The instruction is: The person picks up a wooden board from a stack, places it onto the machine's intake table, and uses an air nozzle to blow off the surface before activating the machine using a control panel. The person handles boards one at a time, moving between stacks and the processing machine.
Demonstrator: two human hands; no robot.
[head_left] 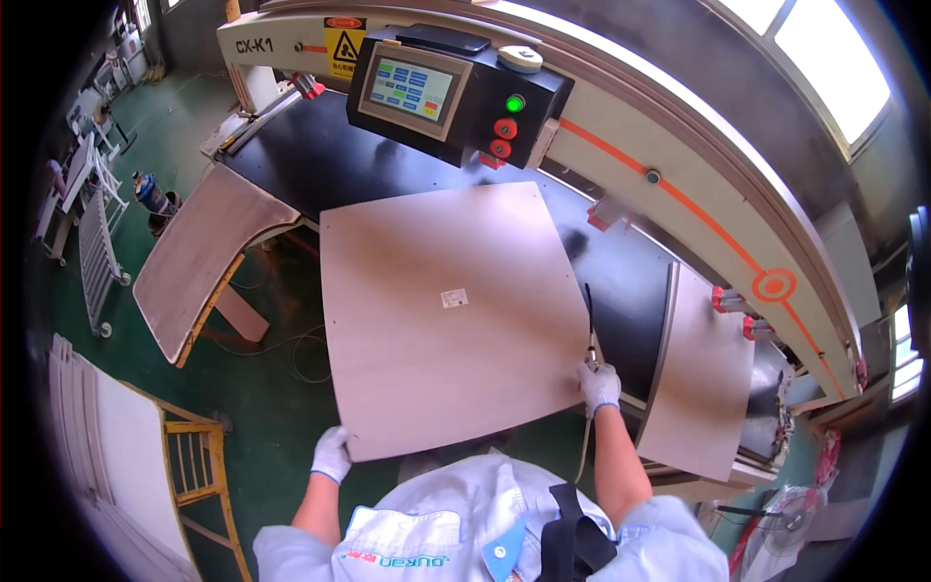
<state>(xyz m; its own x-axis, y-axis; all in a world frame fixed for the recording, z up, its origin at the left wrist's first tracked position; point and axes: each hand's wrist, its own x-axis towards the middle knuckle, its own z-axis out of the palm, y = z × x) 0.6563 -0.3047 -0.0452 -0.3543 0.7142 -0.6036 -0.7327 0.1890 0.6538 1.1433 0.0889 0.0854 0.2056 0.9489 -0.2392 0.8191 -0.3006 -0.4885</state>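
A large pinkish-brown panel (pixel 427 339) with a small white label (pixel 454 298) lies in front of me, its far part over the black machine table (pixel 291 160). My left hand (pixel 333 454), in a white glove, grips the panel's near left corner. At the near right edge, my gloved right hand (pixel 599 386) is closed around a slim air blow gun (pixel 592 351) with a black nozzle pointing away from me. A pale hose (pixel 584 448) hangs down from that hand. Whether the right fingers also pinch the panel is hard to see.
A machine beam with a control box (pixel 456 102) spans the far side. Another panel (pixel 698 373) rests on the table at right. At left, a curved panel (pixel 208 257) sits on a stand, with a yellow frame (pixel 199 466) nearer. A fan (pixel 790 519) stands lower right.
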